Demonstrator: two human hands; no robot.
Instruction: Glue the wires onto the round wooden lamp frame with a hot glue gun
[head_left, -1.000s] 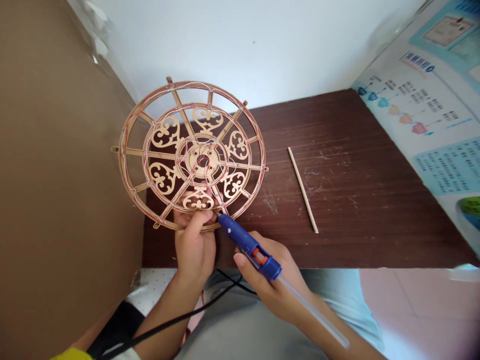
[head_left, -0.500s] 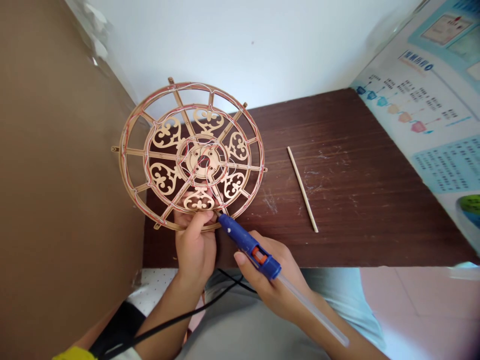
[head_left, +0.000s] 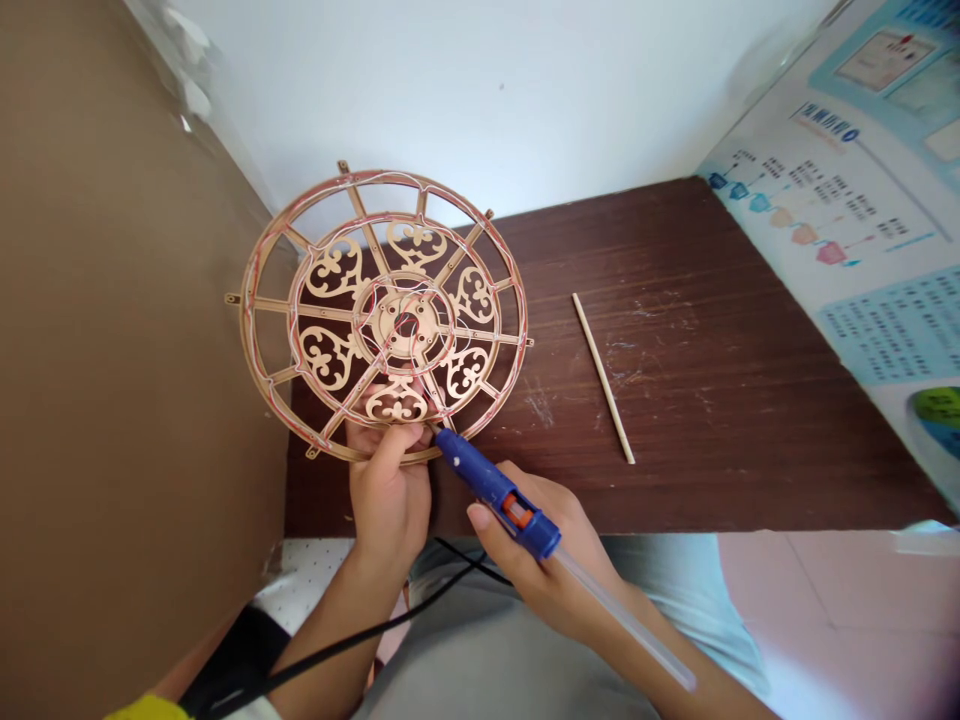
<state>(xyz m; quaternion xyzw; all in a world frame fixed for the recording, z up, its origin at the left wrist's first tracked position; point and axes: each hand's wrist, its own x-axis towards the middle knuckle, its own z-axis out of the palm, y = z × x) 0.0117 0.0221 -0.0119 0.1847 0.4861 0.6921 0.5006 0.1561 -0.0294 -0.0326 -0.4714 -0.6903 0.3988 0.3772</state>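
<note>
My left hand point(head_left: 394, 490) grips the lower rim of a round gold openwork frame point(head_left: 296, 305), thumb in front and fingers behind. Red and white wires run along its rings and meet at the hub. Heart-shaped scroll ornaments point(head_left: 334, 268) fill the inner ring. In my right hand point(head_left: 551, 555) is a blue glue gun point(head_left: 476, 467), with a clear glue stick point(head_left: 626, 620) sticking out of its back. The nozzle meets the frame's lower part just right of my left thumb, beside the bottom ornament. Most fingers of my right hand are hidden beneath the gun.
A thin pale wooden stick point(head_left: 604, 378) lies on the dark brown table point(head_left: 720, 350), right of the frame. A black cable point(head_left: 360, 630) crosses below the table edge. A brown panel point(head_left: 127, 350) stands at left, a white wall point(head_left: 487, 90) behind, and a printed poster point(head_left: 862, 200) at right.
Both hands, the frame and the glue gun hold almost the same position. Only a very slight shift of the whole view shows.
</note>
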